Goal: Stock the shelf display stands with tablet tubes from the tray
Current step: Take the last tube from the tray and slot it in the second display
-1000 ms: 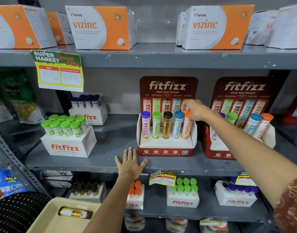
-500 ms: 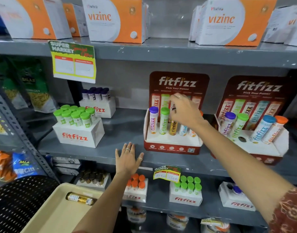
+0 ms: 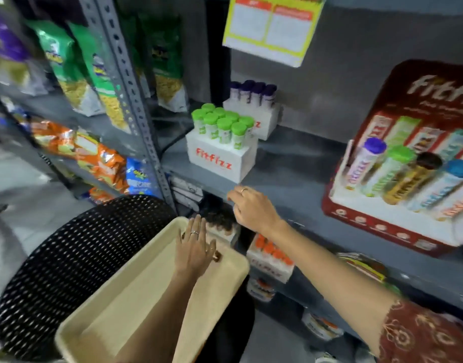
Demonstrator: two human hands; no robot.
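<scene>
The beige tray [image 3: 136, 307] sits low in the middle on a black perforated seat [image 3: 68, 258]. My left hand [image 3: 195, 247] lies flat inside its far end, fingers spread over a gold tablet tube [image 3: 217, 255]; only the tube's brown end shows. My right hand [image 3: 254, 208] hovers at the shelf's front edge with fingers loosely curled and nothing in it. The red fitfizz display stand [image 3: 382, 226] at the right holds purple, green, gold, blue and orange tubes.
On the grey shelf [image 3: 285, 184] stand a white stand of green-capped tubes [image 3: 217, 158] and, behind it, one of purple-capped tubes [image 3: 259, 119]. A white stand of orange-capped tubes [image 3: 272, 260] sits on the shelf below. Snack bags [image 3: 94, 153] fill the left rack.
My view swung left and down. My right hand left the red stand and dropped to the shelf edge. My left hand moved off the shelf edge into the tray, over the gold tube.
</scene>
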